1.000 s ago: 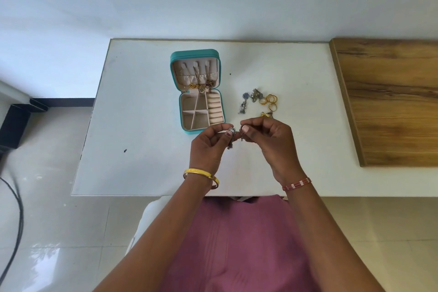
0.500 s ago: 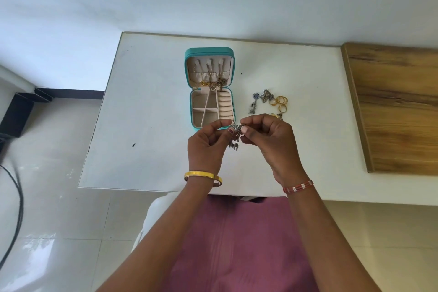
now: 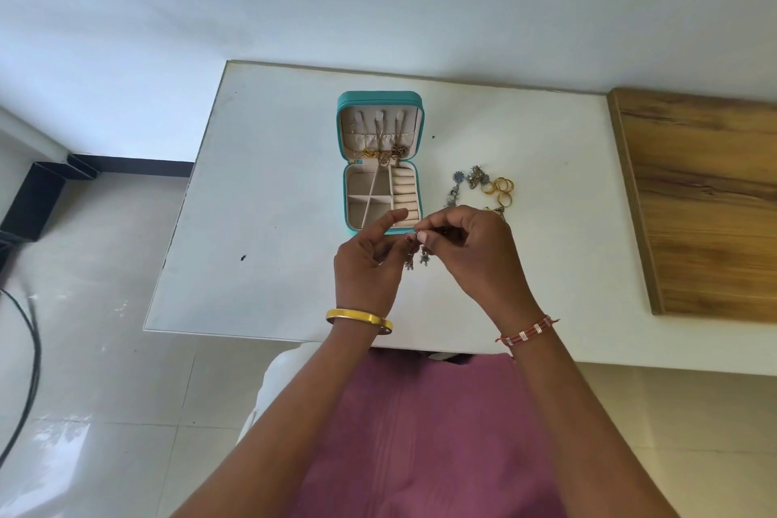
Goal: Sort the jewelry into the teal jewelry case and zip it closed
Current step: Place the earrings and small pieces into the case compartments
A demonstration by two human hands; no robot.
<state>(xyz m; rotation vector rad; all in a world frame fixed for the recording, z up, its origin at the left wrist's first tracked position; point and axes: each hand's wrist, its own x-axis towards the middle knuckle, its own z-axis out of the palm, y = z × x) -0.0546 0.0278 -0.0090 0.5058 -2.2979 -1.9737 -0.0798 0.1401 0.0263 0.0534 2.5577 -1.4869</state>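
The teal jewelry case (image 3: 380,97) lies open on the white table (image 3: 269,198), its lid flat toward the far side with gold pieces hanging in it. Just in front of the case, my left hand (image 3: 370,265) and my right hand (image 3: 475,252) meet. Both pinch small silver earrings (image 3: 420,259) that dangle between the fingertips. My left thumb is raised over the case's near edge. Loose silver jewelry (image 3: 466,181) and gold rings (image 3: 500,190) lie on the table to the right of the case, beyond my right hand.
A wooden board (image 3: 706,202) covers the table's right side. The table's left edge drops to a tiled floor with a black cable (image 3: 29,349) and a dark box (image 3: 33,202). A wall runs behind the table.
The view has shifted, so case and table sit further right and lower. My left thumb has lifted and the hands have parted slightly, with the earrings now hanging lower between them.
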